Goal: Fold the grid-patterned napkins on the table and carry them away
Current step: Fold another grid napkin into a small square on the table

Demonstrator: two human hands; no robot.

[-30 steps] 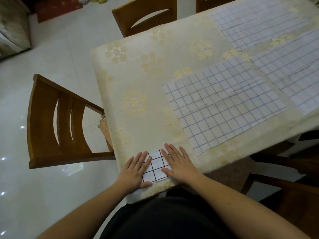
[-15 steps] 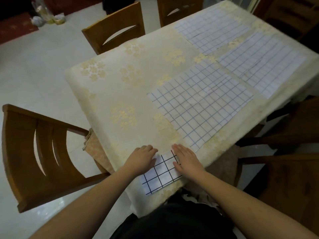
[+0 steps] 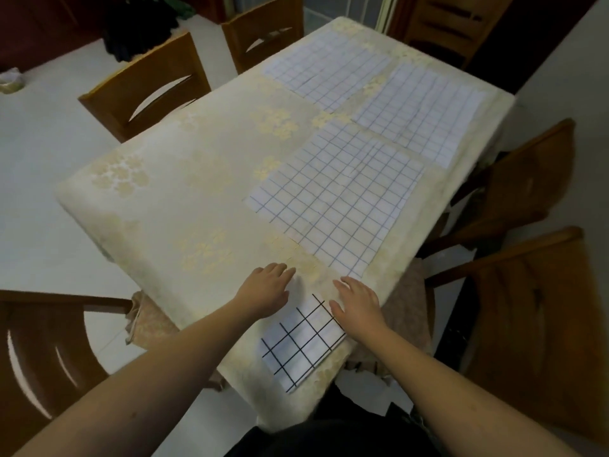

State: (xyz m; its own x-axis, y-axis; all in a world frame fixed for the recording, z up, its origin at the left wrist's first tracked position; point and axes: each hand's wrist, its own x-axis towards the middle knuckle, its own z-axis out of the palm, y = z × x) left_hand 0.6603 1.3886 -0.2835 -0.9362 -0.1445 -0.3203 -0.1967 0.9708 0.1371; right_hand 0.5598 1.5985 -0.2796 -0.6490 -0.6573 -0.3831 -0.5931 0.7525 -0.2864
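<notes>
While flat on the tablecloth (image 3: 171, 206) w/ fingers relaxed, left hand (image 3: 263, 291) and right hand (image 3: 357, 303) flank the folded napkin (image 3: 301, 344) at the near table edge, pinching nothing. Lying unfolded further back: 3 grid napkins (image 3: 339, 199).

Both forearms are bare, no sleeves reaching them, and the hands, left (image 3: 265, 289) and right (image 3: 358, 301), wear nothing; dark clothing (image 3: 333, 437) covers the torso at the frame's bottom centre.
</notes>
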